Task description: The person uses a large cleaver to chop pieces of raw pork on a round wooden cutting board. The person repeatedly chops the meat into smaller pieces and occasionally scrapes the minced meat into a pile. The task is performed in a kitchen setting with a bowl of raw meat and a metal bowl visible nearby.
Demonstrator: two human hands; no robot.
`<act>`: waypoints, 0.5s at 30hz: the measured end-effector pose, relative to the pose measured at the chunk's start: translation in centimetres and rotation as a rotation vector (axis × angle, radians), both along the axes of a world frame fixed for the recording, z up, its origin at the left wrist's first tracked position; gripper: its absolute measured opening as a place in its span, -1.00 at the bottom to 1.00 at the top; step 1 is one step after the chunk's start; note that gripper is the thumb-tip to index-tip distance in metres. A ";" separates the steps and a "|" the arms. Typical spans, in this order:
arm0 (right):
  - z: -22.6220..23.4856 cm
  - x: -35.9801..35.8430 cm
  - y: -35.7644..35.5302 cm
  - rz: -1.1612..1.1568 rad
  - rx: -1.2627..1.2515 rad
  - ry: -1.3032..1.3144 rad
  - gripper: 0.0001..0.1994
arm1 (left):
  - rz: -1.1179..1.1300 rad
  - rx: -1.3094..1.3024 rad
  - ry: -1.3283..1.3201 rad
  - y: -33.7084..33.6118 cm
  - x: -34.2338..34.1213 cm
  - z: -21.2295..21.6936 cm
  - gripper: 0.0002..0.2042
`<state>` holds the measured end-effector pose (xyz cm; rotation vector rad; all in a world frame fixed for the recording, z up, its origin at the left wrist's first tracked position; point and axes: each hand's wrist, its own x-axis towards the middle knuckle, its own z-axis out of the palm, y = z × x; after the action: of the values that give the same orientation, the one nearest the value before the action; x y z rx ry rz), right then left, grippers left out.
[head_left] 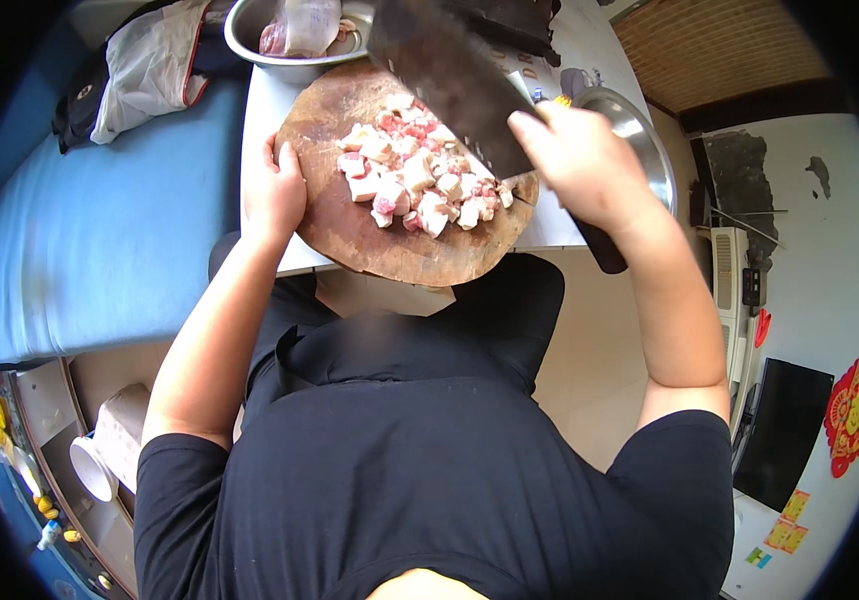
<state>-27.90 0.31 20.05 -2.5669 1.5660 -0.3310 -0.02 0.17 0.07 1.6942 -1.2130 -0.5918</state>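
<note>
Meat chunks [417, 180] are lying heaped on round wooden board [349, 235]; left hand [277, 190] is holding its left edge; right hand [589, 165] is gripping cleaver [454, 88], blurred blade slanting along meat's upper-right side.

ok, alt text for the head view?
Right hand grips a cleaver beside cubed meat on a round board, left hand against the board's edge. A metal bowl sits beyond; a blue couch is at left.
</note>
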 end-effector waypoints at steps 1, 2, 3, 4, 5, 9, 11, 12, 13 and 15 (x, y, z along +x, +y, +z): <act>0.7 0.0 0.2 0.092 -0.045 -0.162 -0.67 | 0.003 0.000 0.017 0.2 0.0 0.4 -0.67; 0.4 0.6 0.4 -0.025 0.096 -0.281 -0.69 | 0.006 0.001 0.035 0.5 0.1 0.5 -0.67; 0.5 1.1 0.7 -0.160 0.210 -0.402 -0.70 | 0.017 -0.009 0.026 0.3 0.2 -0.1 -0.66; -1.0 1.2 0.9 -0.196 0.237 -0.192 -0.66 | 0.008 0.002 0.001 0.0 -0.1 -0.3 -0.66; -2.5 1.2 1.0 -0.212 0.262 0.024 -0.61 | -0.002 0.013 -0.024 -0.4 -0.4 -0.4 -0.66; 0.1 2.3 -0.7 -0.134 0.398 0.188 -0.56 | 0.033 0.025 -0.055 0.2 -0.3 0.5 -0.67; 1.1 1.5 -0.3 0.103 0.095 0.066 -0.57 | 0.025 0.017 -0.025 0.3 0.0 0.4 -0.67; 1.4 1.5 -0.3 0.047 0.148 0.057 -0.62 | 0.020 0.006 -0.011 0.0 0.0 0.1 -0.68; 1.6 1.5 -0.2 -0.008 0.204 0.048 -0.65 | 0.015 -0.005 0.004 -0.1 0.1 -0.1 -0.68; 0.7 2.6 0.9 -0.091 0.229 0.076 -0.63 | 0.012 0.006 -0.009 -0.2 0.3 -0.7 -0.68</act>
<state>-25.29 1.17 20.74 -2.3655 1.6436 -0.0583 0.23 -0.03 -0.68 1.7098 -1.2076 -0.5807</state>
